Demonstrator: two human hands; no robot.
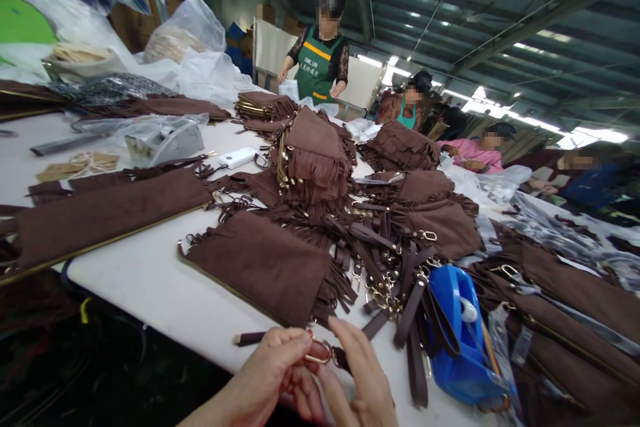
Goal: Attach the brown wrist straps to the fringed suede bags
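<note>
Low in the middle, my left hand (pixel 273 370) pinches a gold oval spring clip (pixel 320 351) between thumb and forefinger. The clip is on a dark brown wrist strap (pixel 341 359), which runs behind the fingers of my right hand (pixel 367 377). That hand is curled around the strap, forefinger raised and thumb near the clip; its exact grip is partly hidden. Another brown strap end (pixel 249 339) sticks out left of my left hand. Just beyond lies a brown fringed pouch (pixel 265 263) with a gold zip. Loose straps with metal clips (pixel 385 280) lie heaped to its right.
A blue tape dispenser (pixel 457 333) stands right of my hands. Stacked fringed pouches (pixel 315 147) rise mid-table. One long pouch (pixel 115 213) lies left, more (pixel 570 307) at right. A clear dispenser (pixel 165 140) stands back left. Co-workers (pixel 320 60) are across the table (pixel 150 293).
</note>
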